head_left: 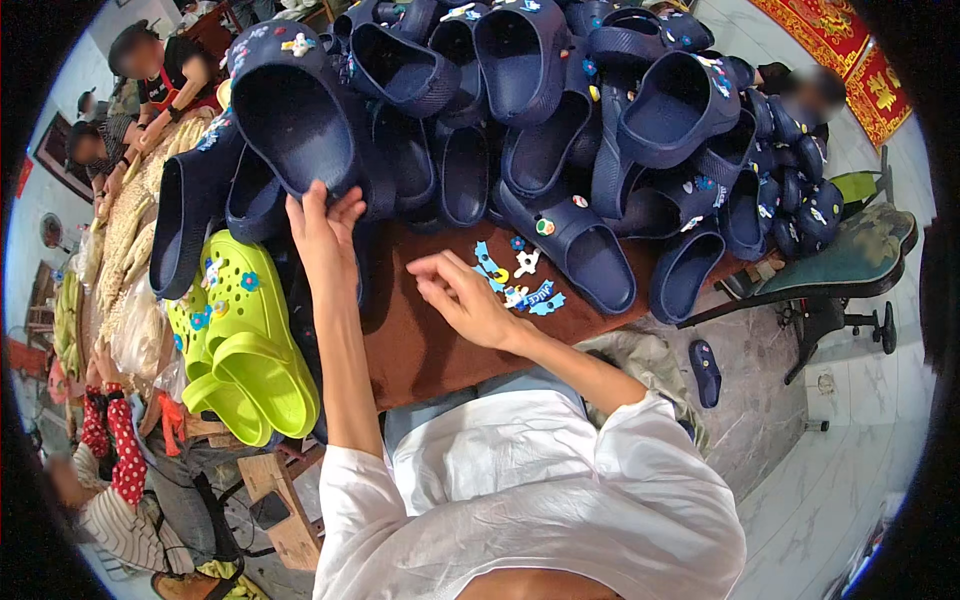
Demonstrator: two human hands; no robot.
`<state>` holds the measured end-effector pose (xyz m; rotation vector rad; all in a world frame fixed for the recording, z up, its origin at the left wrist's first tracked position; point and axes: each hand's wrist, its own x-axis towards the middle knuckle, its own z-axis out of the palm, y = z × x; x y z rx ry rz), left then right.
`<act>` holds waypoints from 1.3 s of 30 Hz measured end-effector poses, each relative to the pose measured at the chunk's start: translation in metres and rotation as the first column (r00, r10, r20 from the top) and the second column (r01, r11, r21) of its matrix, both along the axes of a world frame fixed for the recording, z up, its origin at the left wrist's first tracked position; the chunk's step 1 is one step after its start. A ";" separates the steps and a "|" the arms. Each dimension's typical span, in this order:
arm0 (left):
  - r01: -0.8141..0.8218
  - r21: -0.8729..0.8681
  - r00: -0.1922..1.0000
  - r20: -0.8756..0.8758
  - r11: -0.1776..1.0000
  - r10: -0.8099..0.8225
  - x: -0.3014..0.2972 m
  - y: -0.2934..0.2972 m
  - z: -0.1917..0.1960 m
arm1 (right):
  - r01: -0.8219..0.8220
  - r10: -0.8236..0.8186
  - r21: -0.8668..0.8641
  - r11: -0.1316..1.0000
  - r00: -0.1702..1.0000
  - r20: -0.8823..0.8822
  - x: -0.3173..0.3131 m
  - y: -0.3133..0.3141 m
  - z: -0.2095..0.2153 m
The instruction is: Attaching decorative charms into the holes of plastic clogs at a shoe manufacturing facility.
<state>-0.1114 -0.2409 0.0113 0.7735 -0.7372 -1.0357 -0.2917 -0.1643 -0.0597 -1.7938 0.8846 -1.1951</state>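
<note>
My left hand (325, 228) reaches up to the heel of a large navy clog (297, 125), its fingers stretched and apart, the tips at the heel's rim. That clog lies atop others, decorated with small charms near its toe. My right hand (465, 300) hovers over the brown tabletop (410, 355), fingers loosely bent and a little apart, nothing visible in them. Just beyond its fingers lie several loose shoe charms (525, 263) in blue, white and yellow. A navy clog (575, 250) with charms rests to the right of these.
Navy clogs (520, 60) pile along the far side. Lime-green clogs (250, 345) with flower charms sit left of my left forearm. A chair (850, 250) stands at right, near a navy clog (705, 373) on the floor. Other people work around a heaped table (125, 260) at left.
</note>
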 end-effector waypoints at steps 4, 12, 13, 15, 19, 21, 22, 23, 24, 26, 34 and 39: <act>-0.025 0.008 1.000 0.016 1.000 0.025 0.007 -0.040 0.001 | 0.012 -0.008 0.084 0.996 0.999 -0.051 -0.024 0.029 -0.019; -0.046 0.031 0.997 0.066 0.998 0.044 0.016 -0.093 0.002 | 0.289 -0.291 -0.031 0.957 0.945 -0.148 -0.077 0.061 -0.027; -0.034 0.043 0.998 0.052 0.998 0.032 0.014 -0.098 -0.001 | 0.362 -0.369 -0.071 0.930 0.916 -0.157 -0.085 0.063 -0.027; -0.009 0.055 0.998 0.059 0.998 0.006 0.018 -0.111 -0.009 | 0.494 -0.516 -0.163 0.854 0.845 -0.142 -0.099 0.063 -0.031; 0.040 0.080 0.997 -0.070 0.996 -0.034 0.023 -0.116 -0.021 | 0.633 -0.642 -0.109 0.766 0.749 -0.164 -0.122 0.061 -0.047; 0.021 0.086 0.994 -0.108 0.996 -0.012 0.019 -0.114 -0.024 | 0.651 -0.669 -0.158 0.743 0.714 -0.203 -0.130 0.061 -0.053; 0.009 0.090 0.990 -0.144 0.996 0.004 0.017 -0.112 -0.023 | 0.669 -0.701 -0.209 0.713 0.673 -0.236 -0.133 0.061 -0.054; 0.019 0.047 0.992 -0.129 0.999 -0.012 0.015 -0.109 -0.023 | 0.673 -0.698 -0.189 0.715 0.674 -0.240 -0.136 0.059 -0.062; -0.023 0.049 0.990 -0.135 0.999 0.029 0.009 -0.106 -0.024 | 0.668 -0.693 -0.185 0.721 0.680 -0.242 -0.139 0.056 -0.065; -0.017 0.060 0.989 -0.142 0.998 0.025 0.002 -0.098 -0.019 | 0.659 -0.729 -0.313 0.684 0.601 -0.327 -0.143 0.049 -0.069; -0.151 0.082 0.982 -0.107 0.985 0.159 -0.002 -0.076 -0.024 | 0.625 -0.667 -0.260 0.736 0.606 -0.433 -0.143 0.038 -0.071; -0.204 -0.154 0.947 0.218 0.967 0.235 -0.068 -0.031 -0.053 | 0.583 -0.661 -0.314 0.749 0.635 -0.400 -0.150 0.033 -0.069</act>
